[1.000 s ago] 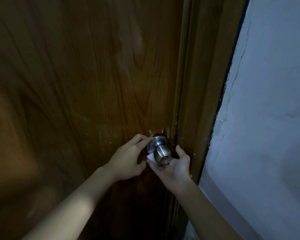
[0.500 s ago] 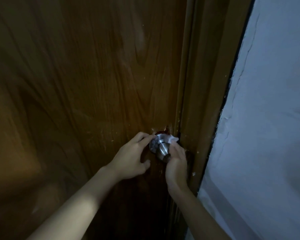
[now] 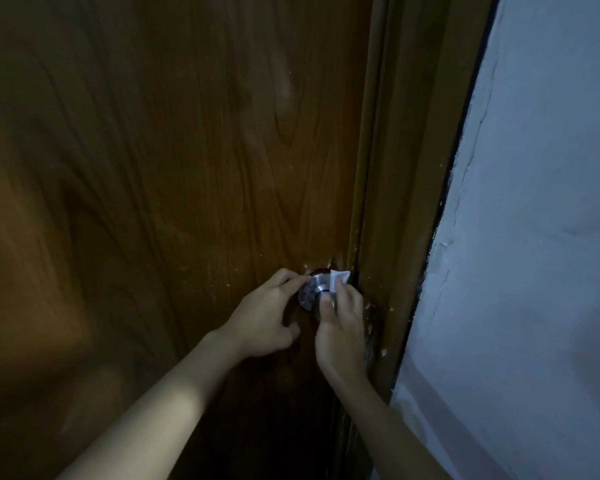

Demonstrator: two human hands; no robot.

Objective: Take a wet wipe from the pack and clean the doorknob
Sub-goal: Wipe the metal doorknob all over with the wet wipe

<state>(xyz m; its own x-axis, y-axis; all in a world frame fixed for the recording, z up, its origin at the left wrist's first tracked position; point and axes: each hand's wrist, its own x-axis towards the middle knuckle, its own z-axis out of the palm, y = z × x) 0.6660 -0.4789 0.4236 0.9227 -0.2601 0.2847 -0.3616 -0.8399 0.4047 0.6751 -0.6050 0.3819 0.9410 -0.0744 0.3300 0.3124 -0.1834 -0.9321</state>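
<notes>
Where it cupped below before, right hand (image 3: 340, 327) now presses wet wipe (image 3: 338, 279) over doorknob (image 3: 314, 294).

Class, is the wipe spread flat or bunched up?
Bunched: the wipe shows as a crumpled white tuft above the right hand, pressed on the doorknob.

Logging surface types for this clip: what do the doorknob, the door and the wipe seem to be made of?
Doorknob: seemingly brushed silver metal, with a dull sheen.
Door: wood or wood-look veneer, brown with glossy grain; which one is unclear.
Wipe: thin white crumpled sheet, probably nonwoven fabric.
</notes>
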